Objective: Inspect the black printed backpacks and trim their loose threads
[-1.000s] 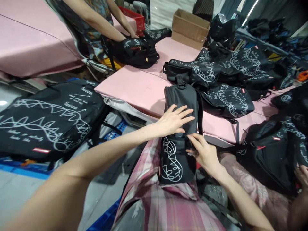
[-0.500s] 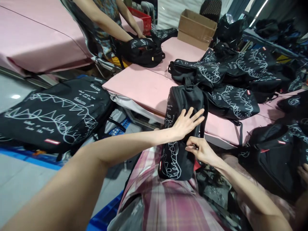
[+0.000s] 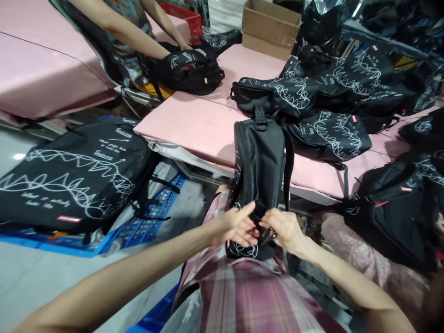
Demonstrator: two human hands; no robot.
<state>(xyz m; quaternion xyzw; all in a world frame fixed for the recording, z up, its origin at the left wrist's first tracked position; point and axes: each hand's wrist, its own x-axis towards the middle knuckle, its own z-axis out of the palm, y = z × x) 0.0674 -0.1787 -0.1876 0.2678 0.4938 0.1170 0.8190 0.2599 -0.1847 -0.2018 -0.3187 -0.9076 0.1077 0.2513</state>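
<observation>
A narrow black backpack [image 3: 265, 157] with white scribbled print leans from my lap against the pink table edge, its side turned up. My right hand [image 3: 284, 230] is closed in a pinch on a black strap [image 3: 268, 238] at the lower part of this bag. Close beside it, my left hand [image 3: 239, 226] has its thumb and fingers apart, around the near side of the same dark part. Whether the left fingertips touch the strap is hard to make out.
Several printed black backpacks [image 3: 326, 134] lie on the pink table [image 3: 194, 120]. Another backpack [image 3: 76, 171] rests on a blue crate [image 3: 152, 226] at left. A co-worker's hands [image 3: 173, 48] reach into a bag. A cardboard box [image 3: 270, 30] stands at the back. Another bag [image 3: 388, 222] is at right.
My left hand has left the bag's upper side and come down toward me, beside the right hand. The right hand stays at the lower part of the bag. The view has shifted slightly.
</observation>
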